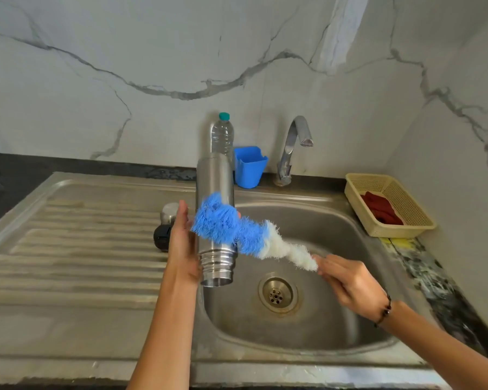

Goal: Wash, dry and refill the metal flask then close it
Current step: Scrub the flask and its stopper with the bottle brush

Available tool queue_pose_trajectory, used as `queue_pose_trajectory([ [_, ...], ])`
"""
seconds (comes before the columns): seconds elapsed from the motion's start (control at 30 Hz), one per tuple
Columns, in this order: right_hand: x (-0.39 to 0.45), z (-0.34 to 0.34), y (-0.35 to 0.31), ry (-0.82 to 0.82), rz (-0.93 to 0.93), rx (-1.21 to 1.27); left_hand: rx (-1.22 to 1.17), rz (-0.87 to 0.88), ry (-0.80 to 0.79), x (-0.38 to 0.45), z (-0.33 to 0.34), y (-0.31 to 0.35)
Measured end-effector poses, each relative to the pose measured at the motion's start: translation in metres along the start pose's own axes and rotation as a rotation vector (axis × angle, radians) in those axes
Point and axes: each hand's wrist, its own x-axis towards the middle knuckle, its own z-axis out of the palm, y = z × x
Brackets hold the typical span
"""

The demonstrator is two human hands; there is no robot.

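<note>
1. Stainless steel flask [215,192] is held upside down over the left edge of the sink basin [335,319]: threaded mouth points down toward the viewer, closed base up near the wall. Long axis close to vertical.
2. Left hand [182,243] holds the flask's lower body from its left side, palm flat along the wall; fingers appear to wrap behind, not fully visible.
3. Right hand [347,285] pinches the handle end of a bottle brush [237,232], fingers curled round it. Brush lies slantwise, blue bristles against the flask's outer wall, white bristles trailing toward the right hand.
4. Key relation: brush crosses the flask's axis and touches the outside only. Mouth opens downward, below the brush head. Judgement: scrubbing the inside needs the brush brought in line with the axis at the mouth, or the flask tilted toward the right hand.
5. Flask cap [166,212] and a black stopper [161,237] lie on the ribbed drainboard [82,249], just behind the left hand.
6. Tap [293,147] stands behind the basin, no water seen running. Plastic water bottle [222,133] and blue cup [250,167] by the wall; basket [414,220] with red cloth [381,206] on the right.
7. Judgement: washing stage; drying, refill and closing not yet done.
</note>
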Motion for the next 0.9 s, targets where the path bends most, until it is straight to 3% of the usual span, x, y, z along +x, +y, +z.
queue_pose_trajectory([
  [0.07, 0.005, -0.002, 0.003, -0.002, 0.012, 0.0, 0.089, -0.038, -0.017, -0.002, 0.004, -0.002],
  [0.17, 0.015, -0.006, 0.013, -0.019, 0.05, -0.034, 0.041, -0.102, -0.072, -0.007, 0.013, -0.007],
  [0.37, 0.046, -0.017, 0.025, 0.181, 0.21, -0.194, 0.133, -0.06, -0.057, -0.007, 0.013, 0.002],
  [0.57, 0.01, -0.023, 0.006, -0.055, 0.047, 0.013, 0.066, 0.059, 0.1, -0.007, 0.009, 0.001],
  [0.67, 0.007, -0.025, 0.009, -0.051, 0.054, -0.02, 0.037, 0.081, 0.142, -0.006, 0.006, -0.001],
  [0.8, 0.025, -0.018, 0.023, 0.058, 0.202, -0.146, -0.067, -0.094, -0.021, -0.007, 0.014, 0.003],
  [0.9, 0.038, -0.018, 0.026, 0.133, 0.303, -0.146, -0.048, -0.056, -0.049, -0.005, 0.016, 0.004],
])
